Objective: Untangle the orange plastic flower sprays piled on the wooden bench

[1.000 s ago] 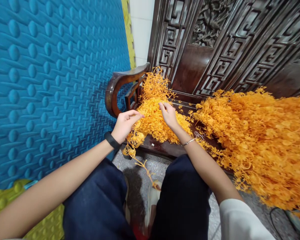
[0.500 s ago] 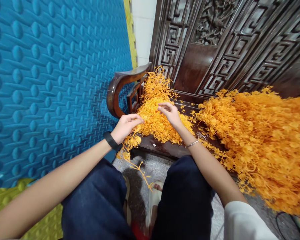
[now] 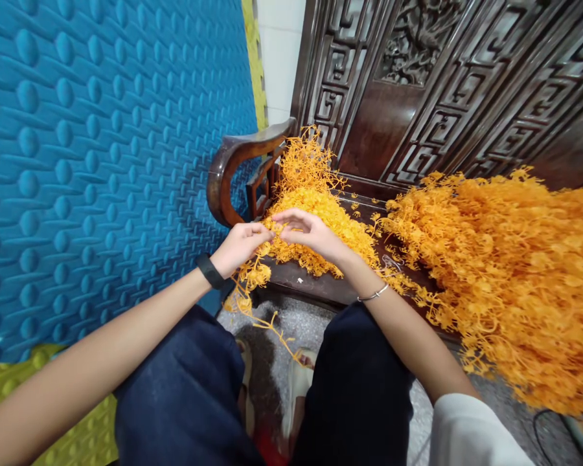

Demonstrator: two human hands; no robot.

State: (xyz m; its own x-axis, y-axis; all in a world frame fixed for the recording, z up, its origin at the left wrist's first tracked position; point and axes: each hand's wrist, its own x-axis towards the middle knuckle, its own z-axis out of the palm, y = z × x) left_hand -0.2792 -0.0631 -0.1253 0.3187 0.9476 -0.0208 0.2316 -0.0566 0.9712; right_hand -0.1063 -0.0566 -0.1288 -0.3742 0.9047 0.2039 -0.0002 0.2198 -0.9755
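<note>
My left hand [image 3: 243, 244], with a black band at the wrist, is closed in a pinch on an orange plastic flower stem [image 3: 257, 275]. The stem's branches hang below the hand, and its thin bare end dangles over the floor near my foot. My right hand [image 3: 308, 234], a thin bracelet on its wrist, reaches in close to the left fingertips. Its fingers and thumb are apart, with nothing visible between them. Behind both hands lies a heap of small yellow-orange plastic blossoms [image 3: 333, 223] on the dark wooden bench [image 3: 315, 288].
A tangle of orange stems [image 3: 306, 162] sits at the bench's back, near its curved armrest [image 3: 221, 171]. A large pile of orange plastic flowers [image 3: 519, 272] fills the right side. Blue foam matting [image 3: 102, 162] stands at the left, and a carved backrest [image 3: 383, 123] rises behind.
My right hand has moved left and slightly down from over the blossom heap to my left fingertips. My left hand has shifted slightly left, still pinching the stem.
</note>
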